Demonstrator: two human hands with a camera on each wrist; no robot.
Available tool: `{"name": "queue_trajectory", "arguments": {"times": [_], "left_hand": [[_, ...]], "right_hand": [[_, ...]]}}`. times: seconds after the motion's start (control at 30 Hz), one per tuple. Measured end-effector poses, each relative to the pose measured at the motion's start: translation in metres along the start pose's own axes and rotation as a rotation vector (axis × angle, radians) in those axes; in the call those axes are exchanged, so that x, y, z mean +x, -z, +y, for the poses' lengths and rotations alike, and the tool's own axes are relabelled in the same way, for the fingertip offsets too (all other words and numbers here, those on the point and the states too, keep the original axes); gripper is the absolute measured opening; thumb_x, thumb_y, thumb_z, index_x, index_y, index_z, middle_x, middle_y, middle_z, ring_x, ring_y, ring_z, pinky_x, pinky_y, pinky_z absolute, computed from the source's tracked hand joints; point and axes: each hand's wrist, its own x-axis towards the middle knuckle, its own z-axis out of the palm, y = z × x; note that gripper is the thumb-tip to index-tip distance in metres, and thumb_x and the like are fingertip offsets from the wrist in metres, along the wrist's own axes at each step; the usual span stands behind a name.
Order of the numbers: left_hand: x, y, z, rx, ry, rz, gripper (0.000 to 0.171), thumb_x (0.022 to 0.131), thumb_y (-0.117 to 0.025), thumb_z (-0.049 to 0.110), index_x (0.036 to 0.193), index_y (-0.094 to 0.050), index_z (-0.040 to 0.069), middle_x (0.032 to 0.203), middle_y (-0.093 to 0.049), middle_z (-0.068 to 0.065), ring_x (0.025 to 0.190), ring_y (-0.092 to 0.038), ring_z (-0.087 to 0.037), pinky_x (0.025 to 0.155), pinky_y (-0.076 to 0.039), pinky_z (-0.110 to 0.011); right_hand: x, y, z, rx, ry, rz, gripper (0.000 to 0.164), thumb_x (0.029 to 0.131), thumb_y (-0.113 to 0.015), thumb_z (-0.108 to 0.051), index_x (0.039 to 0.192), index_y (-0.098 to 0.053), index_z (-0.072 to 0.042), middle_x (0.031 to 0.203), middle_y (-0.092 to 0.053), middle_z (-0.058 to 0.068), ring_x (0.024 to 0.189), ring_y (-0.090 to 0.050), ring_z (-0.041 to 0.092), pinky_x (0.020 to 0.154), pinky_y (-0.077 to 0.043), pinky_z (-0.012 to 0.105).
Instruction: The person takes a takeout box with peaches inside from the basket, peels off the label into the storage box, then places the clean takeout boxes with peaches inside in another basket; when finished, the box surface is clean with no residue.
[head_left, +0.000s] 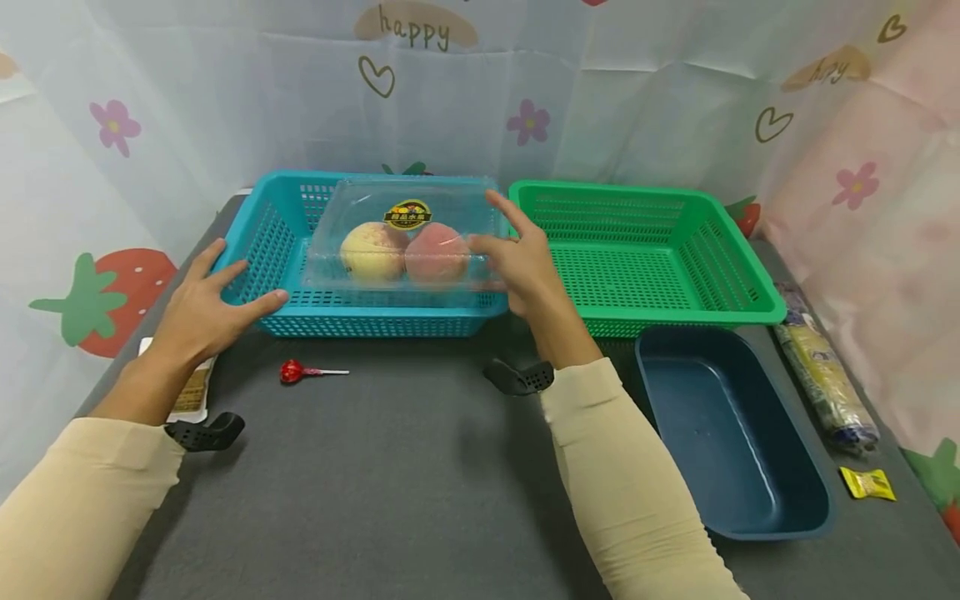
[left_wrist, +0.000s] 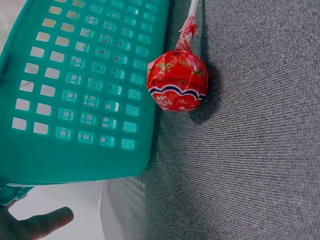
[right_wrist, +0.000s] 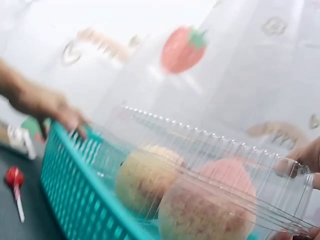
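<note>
My right hand (head_left: 525,262) grips the right end of a clear plastic fruit box (head_left: 352,204) holding two peaches (head_left: 437,252). The box, with a black and gold label on its lid, is over the blue basket (head_left: 367,323); in the right wrist view it rises above the rim. Whether its underside touches the basket floor cannot be told. On the basket's left end rests my left hand (head_left: 206,312), fingers spread over the rim and thumb along the near corner. A red wrapped lollipop (head_left: 292,372) lies on the table before the basket.
To the right stands a green basket (head_left: 750,317), with a dark blue basin (head_left: 813,500) in front of it. A long clear-wrapped packet (head_left: 828,379) and a small yellow packet (head_left: 867,484) lie along the right edge. Another packet (head_left: 193,396) is partly behind my left forearm.
</note>
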Motion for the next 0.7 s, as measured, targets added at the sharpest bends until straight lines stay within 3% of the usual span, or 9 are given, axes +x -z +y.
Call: {"name": "queue_trajectory", "arguments": {"times": [0.1, 0.23, 0.4, 0.53, 0.67, 0.7], "left_hand": [[0.000, 0.000, 0.000, 0.001, -0.002, -0.006, 0.092, 0.088, -0.057, 0.058, 0.147, -0.029, -0.007, 0.159, -0.001, -0.018, 0.137, -0.009, -0.053, 0.096, -0.021, -0.076], [0.001, 0.000, 0.000, -0.006, -0.007, -0.005, 0.092, 0.088, -0.058, 0.057, 0.147, -0.030, -0.007, 0.159, 0.000, -0.018, 0.137, -0.009, -0.053, 0.095, -0.020, -0.076], [0.002, -0.002, 0.002, 0.003, -0.005, 0.001, 0.092, 0.087, -0.058, 0.058, 0.146, -0.030, -0.008, 0.159, -0.001, -0.018, 0.137, -0.010, -0.053, 0.096, -0.022, -0.075], [0.002, -0.003, 0.001, 0.008, -0.002, 0.011, 0.093, 0.087, -0.058, 0.058, 0.146, -0.030, -0.008, 0.159, -0.002, -0.018, 0.137, -0.011, -0.052, 0.096, -0.024, -0.074], [0.002, -0.003, 0.000, 0.001, -0.004, 0.013, 0.093, 0.088, -0.058, 0.058, 0.146, -0.030, -0.008, 0.159, -0.002, -0.018, 0.138, -0.010, -0.052, 0.097, -0.022, -0.074], [0.002, -0.002, 0.000, -0.003, -0.005, 0.014, 0.092, 0.088, -0.058, 0.057, 0.146, -0.030, -0.008, 0.159, -0.001, -0.017, 0.138, -0.010, -0.052, 0.097, -0.022, -0.074]], "right_hand": [[-0.013, 0.005, -0.005, 0.032, 0.036, 0.010, 0.063, 0.091, -0.065, -0.006, 0.144, -0.046, -0.035, 0.115, -0.050, 0.017, 0.079, -0.050, 0.024, 0.070, -0.056, 0.046], [-0.030, 0.012, -0.011, 0.041, 0.064, 0.013, 0.061, 0.091, -0.064, -0.006, 0.141, -0.049, -0.036, 0.117, -0.048, 0.015, 0.071, -0.044, 0.021, 0.069, -0.048, 0.042], [-0.054, 0.022, -0.015, 0.050, 0.096, -0.009, 0.062, 0.091, -0.063, -0.004, 0.144, -0.047, -0.034, 0.114, -0.047, 0.014, 0.084, -0.047, 0.024, 0.072, -0.049, 0.044], [-0.074, 0.029, -0.015, 0.048, 0.146, -0.030, 0.064, 0.091, -0.062, -0.002, 0.147, -0.044, -0.029, 0.138, -0.037, 0.006, 0.112, -0.042, 0.023, 0.081, -0.048, 0.043], [-0.092, 0.034, -0.013, 0.066, 0.169, -0.042, 0.066, 0.090, -0.060, 0.001, 0.148, -0.042, -0.024, 0.136, -0.038, 0.007, 0.113, -0.041, 0.024, 0.074, -0.046, 0.035], [-0.096, 0.036, -0.012, 0.076, 0.168, -0.046, 0.066, 0.089, -0.059, 0.001, 0.148, -0.042, -0.023, 0.128, -0.043, 0.010, 0.107, -0.044, 0.025, 0.072, -0.047, 0.035]]}}
